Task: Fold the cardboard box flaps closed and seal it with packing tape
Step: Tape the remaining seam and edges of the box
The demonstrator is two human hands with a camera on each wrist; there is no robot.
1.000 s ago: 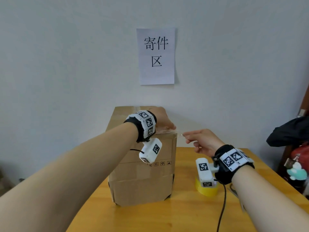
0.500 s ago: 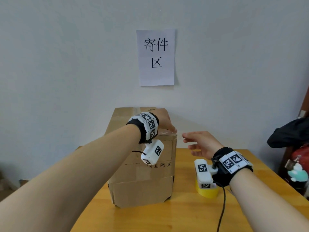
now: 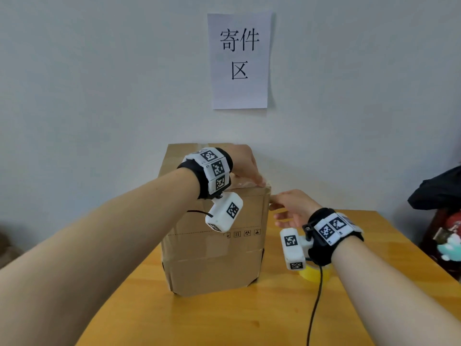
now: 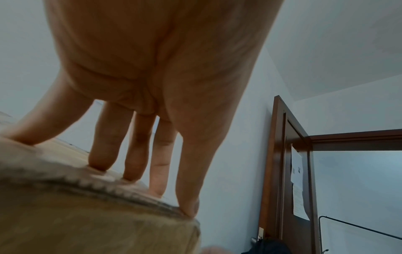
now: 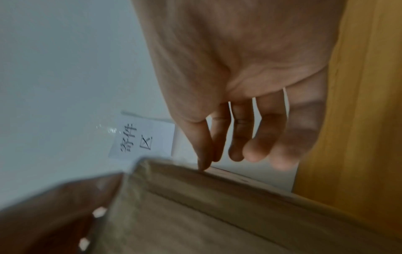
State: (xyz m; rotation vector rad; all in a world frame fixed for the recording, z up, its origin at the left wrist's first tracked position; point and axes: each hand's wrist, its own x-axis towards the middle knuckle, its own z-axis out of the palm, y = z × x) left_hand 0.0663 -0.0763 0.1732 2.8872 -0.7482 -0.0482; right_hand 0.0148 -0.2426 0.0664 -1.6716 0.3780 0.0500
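Left hand (image 3: 243, 164): fingers spread flat, pressed on the cardboard box (image 3: 214, 245) top.
Right hand (image 3: 290, 207): fingers extended, thumb touching the box's side beneath the left fingertips.
Risk: clear tape (image 3: 249, 183) may be left wrinkled or unstuck at that edge if pressed unevenly.

Bare forearms, no sleeves. On each wrist a black strap (image 3: 203, 179) carrying white blocks printed with black square markers. Below left hand (image 3: 245, 164) strap a white camera box (image 3: 224, 211) with one marker and a thin black cable. Beside right hand (image 3: 293, 208) strap a similar white box (image 3: 292, 248), two markers, black cable (image 3: 314, 305) hanging down.
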